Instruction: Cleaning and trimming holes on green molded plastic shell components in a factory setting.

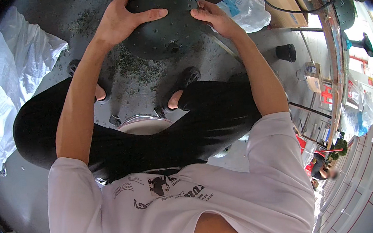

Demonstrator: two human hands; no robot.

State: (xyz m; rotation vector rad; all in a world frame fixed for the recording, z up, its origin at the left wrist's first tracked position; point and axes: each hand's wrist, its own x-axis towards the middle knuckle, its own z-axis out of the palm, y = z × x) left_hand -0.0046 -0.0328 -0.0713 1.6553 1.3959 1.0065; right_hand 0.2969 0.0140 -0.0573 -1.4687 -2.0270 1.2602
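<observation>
A round black disc-shaped part (161, 28) with small holes and a hub near its lower edge stands tilted on the grey floor in front of me. My left hand (124, 18) grips its left rim, thumb laid across the face. My right hand (212, 17) holds the right rim with the fingers curled over the edge. I sit on a low round stool (144, 123), knees apart in black trousers, feet in black sandals (190, 76) on either side below the disc.
White plastic sheeting (6, 90) lies at the left. A clear plastic bag (248, 12), cardboard boxes (281, 2) and a black cup-shaped part (286, 53) sit at the upper right. A metal frame (332, 51) runs down the right side. Dark crumbs litter the floor. Another person (321, 168) crouches far right.
</observation>
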